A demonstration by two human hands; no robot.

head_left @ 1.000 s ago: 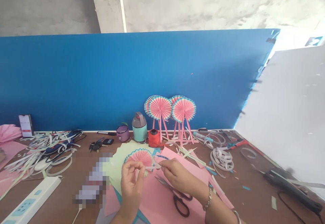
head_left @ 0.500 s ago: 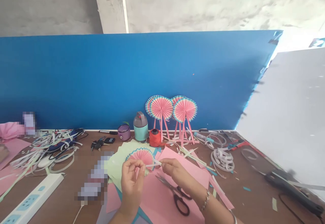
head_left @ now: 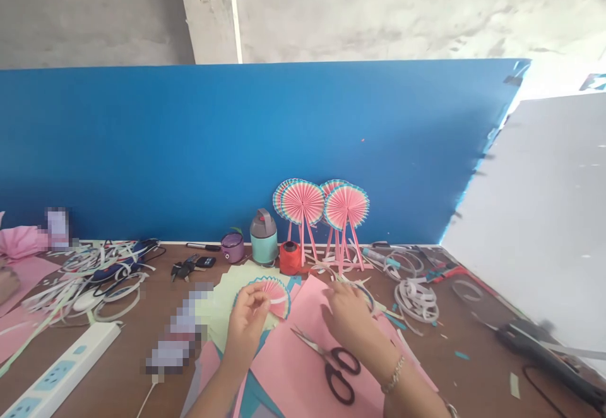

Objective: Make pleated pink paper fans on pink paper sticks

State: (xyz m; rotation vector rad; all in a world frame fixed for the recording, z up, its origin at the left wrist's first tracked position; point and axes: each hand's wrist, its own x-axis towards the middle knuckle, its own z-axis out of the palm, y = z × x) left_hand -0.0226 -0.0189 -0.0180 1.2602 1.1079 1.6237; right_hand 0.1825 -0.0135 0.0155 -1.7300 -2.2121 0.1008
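My left hand (head_left: 247,320) is closed, thumb and forefinger pinched together at a small pleated pink paper fan (head_left: 277,288) with a blue-and-white edge. A short white strip (head_left: 278,300) runs from these fingertips across the fan. The hand hides the fan's lower left part. To the right, my right hand (head_left: 349,314) reaches over the pink paper, thumb apart from the fingers, near loose pale strips (head_left: 338,273). Its fingertips are partly hidden, and I see nothing held in it. Black-handled scissors (head_left: 326,361) lie between my forearms on the pink paper sheets (head_left: 279,367).
Finished pink fans (head_left: 348,206) on sticks stand against the blue partition (head_left: 189,153). Before it are a teal container (head_left: 264,244), a red object (head_left: 290,259) and a purple pot (head_left: 232,247). A white power strip (head_left: 61,374) lies left, a strip coil (head_left: 416,300) right. Another person's hand (head_left: 7,285) shows far left.
My right hand has let go of the white strip and moved right and up toward the loose strips. My left hand stays at the fan.
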